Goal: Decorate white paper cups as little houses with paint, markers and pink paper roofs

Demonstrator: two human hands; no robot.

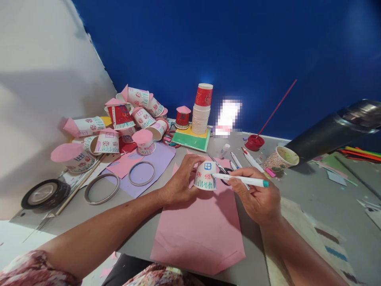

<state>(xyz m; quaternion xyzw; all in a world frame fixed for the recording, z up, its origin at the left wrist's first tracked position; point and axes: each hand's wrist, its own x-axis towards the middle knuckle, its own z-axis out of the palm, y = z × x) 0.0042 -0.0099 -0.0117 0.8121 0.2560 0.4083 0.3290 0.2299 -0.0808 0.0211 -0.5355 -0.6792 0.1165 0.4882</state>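
Observation:
A white paper cup [201,183] stands upside down over pink paper [196,234], bearing a blue window, red flowers and blue-green strokes. Around its left side, my left hand [183,178] is closed, with fingers and thumb gripping it. In my right hand [258,194] is a white felt-tip pen [238,179] with a green end. The pen's tip is at the cup's right side, by the flowers; whether it touches cannot be made out. Scissors [222,169] lie behind the cup, partly hidden by my right hand and the pen.
Decorated cups with pink paper roofs [119,115] are heaped at the left. A tall stack of cups [201,115] stands at the back, beside a green pad [192,140]. Tape rings [102,188] lie left; more pens [251,159], a red pot [254,143] and a patterned cup [276,159] are right.

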